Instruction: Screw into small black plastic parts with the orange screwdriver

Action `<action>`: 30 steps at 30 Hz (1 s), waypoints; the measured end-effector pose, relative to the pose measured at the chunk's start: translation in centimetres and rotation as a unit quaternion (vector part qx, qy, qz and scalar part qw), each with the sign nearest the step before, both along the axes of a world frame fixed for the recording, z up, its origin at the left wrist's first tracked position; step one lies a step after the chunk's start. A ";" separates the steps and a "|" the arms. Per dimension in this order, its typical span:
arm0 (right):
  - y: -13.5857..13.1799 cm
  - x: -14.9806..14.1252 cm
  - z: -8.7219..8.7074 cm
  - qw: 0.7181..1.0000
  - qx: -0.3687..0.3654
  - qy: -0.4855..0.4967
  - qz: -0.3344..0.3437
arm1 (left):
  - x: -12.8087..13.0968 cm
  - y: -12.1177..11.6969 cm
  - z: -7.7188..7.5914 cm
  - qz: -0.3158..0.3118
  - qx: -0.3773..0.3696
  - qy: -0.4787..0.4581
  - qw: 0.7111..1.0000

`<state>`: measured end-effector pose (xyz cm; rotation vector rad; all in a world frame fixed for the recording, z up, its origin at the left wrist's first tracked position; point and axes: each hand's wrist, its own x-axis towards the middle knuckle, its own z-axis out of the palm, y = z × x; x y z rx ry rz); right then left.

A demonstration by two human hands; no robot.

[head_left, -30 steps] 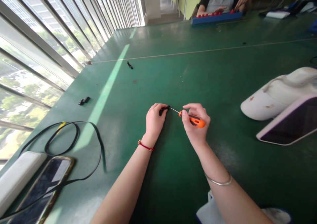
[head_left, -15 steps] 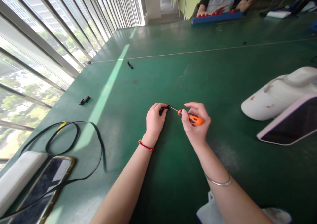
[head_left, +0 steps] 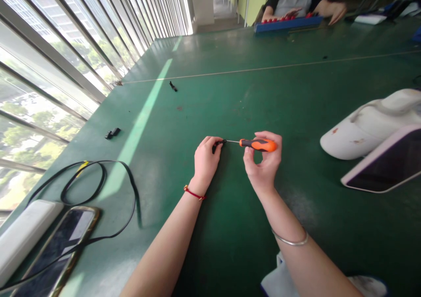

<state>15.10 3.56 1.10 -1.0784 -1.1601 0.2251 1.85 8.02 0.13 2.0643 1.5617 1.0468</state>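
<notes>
In the middle of the head view, my left hand rests on the green table, its fingers closed around a small black part. Too little of that part shows to name its kind. My right hand grips an orange and black screwdriver between thumb and fingers. The screwdriver lies nearly level, its thin metal shaft pointing left. Its tip meets the right end of the black part, as far as I can see.
Left on the table are a phone, a white box-shaped item, a looped black cable and small black pieces. A white bottle and a dark-screened device stand right. A person sits behind a blue tray.
The screwdriver's handle has swung up and right, so its shaft now lies flatter. My right fingers have shifted on the handle. My left hand stays put. The other person's hand has lowered.
</notes>
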 end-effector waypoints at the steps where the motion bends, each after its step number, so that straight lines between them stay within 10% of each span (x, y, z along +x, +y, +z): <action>1: 0.1 0.0 -0.1 1.000 0.013 0.003 -0.005 | 0.0 0.0 0.0 -0.001 0.000 -0.001 1.000; 8: -0.3 0.2 -0.1 0.997 -0.079 -0.024 -0.006 | 0.0 0.0 0.0 -0.005 -0.001 -0.001 1.000; 30: -0.1 0.2 -0.1 0.998 -0.064 -0.025 -0.009 | 0.0 0.0 -0.1 -0.008 0.005 -0.002 1.000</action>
